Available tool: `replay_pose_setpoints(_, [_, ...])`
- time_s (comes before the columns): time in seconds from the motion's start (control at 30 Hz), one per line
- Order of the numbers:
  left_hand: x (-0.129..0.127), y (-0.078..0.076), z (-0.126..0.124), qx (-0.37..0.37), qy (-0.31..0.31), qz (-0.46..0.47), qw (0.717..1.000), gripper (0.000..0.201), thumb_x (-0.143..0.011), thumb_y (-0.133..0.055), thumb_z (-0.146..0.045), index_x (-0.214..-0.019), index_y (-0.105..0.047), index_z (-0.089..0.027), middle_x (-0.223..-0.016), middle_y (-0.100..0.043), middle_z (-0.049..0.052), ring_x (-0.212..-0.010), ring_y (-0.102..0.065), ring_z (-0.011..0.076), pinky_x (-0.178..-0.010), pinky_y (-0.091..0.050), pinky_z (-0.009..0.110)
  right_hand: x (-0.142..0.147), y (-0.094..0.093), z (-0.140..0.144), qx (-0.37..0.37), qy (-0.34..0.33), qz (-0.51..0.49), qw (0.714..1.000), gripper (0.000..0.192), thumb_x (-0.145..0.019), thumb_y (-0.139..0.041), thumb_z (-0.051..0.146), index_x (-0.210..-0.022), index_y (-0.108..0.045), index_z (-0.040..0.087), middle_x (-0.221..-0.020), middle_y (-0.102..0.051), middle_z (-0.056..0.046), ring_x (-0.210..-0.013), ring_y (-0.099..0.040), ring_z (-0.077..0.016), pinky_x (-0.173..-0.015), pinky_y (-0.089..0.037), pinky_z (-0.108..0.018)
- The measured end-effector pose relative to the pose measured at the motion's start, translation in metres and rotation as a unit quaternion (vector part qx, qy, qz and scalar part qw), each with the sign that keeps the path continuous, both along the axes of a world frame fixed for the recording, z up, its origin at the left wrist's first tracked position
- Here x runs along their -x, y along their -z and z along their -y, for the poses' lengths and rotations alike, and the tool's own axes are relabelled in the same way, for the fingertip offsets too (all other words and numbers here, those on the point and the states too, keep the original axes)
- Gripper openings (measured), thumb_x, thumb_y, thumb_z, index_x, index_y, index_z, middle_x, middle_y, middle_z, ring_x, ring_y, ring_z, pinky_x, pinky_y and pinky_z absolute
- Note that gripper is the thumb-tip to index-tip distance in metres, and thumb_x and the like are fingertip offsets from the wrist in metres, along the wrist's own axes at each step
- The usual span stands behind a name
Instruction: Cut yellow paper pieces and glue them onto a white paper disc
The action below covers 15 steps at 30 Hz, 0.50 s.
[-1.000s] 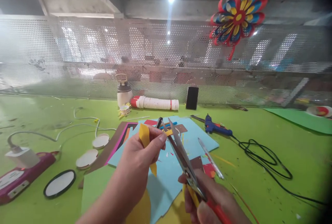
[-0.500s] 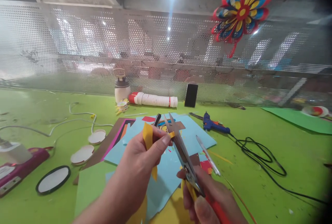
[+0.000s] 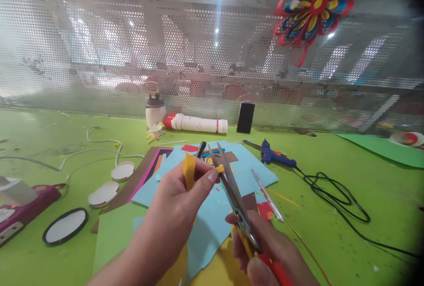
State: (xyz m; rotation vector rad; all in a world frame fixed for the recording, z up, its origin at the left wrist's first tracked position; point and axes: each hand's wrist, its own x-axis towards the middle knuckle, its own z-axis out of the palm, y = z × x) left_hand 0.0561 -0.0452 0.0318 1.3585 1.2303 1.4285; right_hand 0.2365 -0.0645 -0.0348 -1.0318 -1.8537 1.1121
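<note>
Yellow paper strip [image 3: 189,175], a small folded piece of craft paper, sits pinched between the thumb and fingers of my left hand [image 3: 180,204], held up above the light-blue paper sheet [image 3: 212,224] on the green table [image 3: 347,233]. My left hand is closed tight on it, with one yellow tip poking out towards the blades. My right hand [image 3: 265,250] is wrapped around the red and yellow handles of the steel scissors [image 3: 232,193]. Compared with a second ago, the blades have drawn nearly together at that yellow tip; they stood a little wider then, so I judge a snip is closing on the paper's edge. The strip itself has barely shifted in my grip, and both hands have stayed at the same spot over the blue sheet. Farther back, the blue glue gun [image 3: 273,157] lies with its black cord [image 3: 334,195] coiled beside it, untouched.
</note>
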Motion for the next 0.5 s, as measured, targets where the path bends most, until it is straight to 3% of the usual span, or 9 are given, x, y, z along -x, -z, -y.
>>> replay_pose_setpoints(0.13, [-0.001, 0.0, 0.0, -0.006, 0.012, 0.002, 1.0, 0.018, -0.085, -0.061, -0.034, -0.073, -0.062, -0.02, -0.058, -0.044, -0.006, -0.053, -0.033, 0.0099, -0.056, -0.032, 0.027, 0.002, -0.005, 0.001, -0.008, 0.017, 0.013, 1.0, 0.071, -0.083, -0.035, 0.082, -0.112, -0.059, 0.022, -0.072, -0.056, -0.002, -0.06, -0.051, -0.0139, -0.053, -0.039, -0.025])
replay_pose_setpoints(0.23, [0.0, 0.003, -0.002, 0.005, 0.016, 0.012, 1.0, 0.019, -0.085, -0.063, -0.036, -0.074, -0.062, -0.021, -0.059, -0.044, -0.006, -0.054, -0.034, 0.0099, -0.057, -0.032, 0.027, 0.005, -0.013, 0.002, -0.026, 0.022, 0.02, 0.999, 0.067, -0.084, -0.035, 0.081, -0.102, -0.06, 0.021, -0.07, -0.056, 0.0, -0.058, -0.047, -0.0124, -0.053, -0.036, -0.026])
replay_pose_setpoints(0.5, [0.002, 0.009, -0.003, 0.091, 0.048, 0.065, 0.993, 0.025, -0.083, -0.066, -0.045, -0.079, -0.061, -0.022, -0.061, -0.046, -0.004, -0.057, -0.034, 0.011, -0.054, -0.027, 0.027, 0.005, -0.025, 0.006, 0.001, 0.016, 0.023, 1.0, 0.065, -0.085, -0.036, 0.079, -0.101, -0.06, 0.02, -0.067, -0.052, 0.002, -0.058, -0.048, -0.0132, -0.055, -0.037, -0.027])
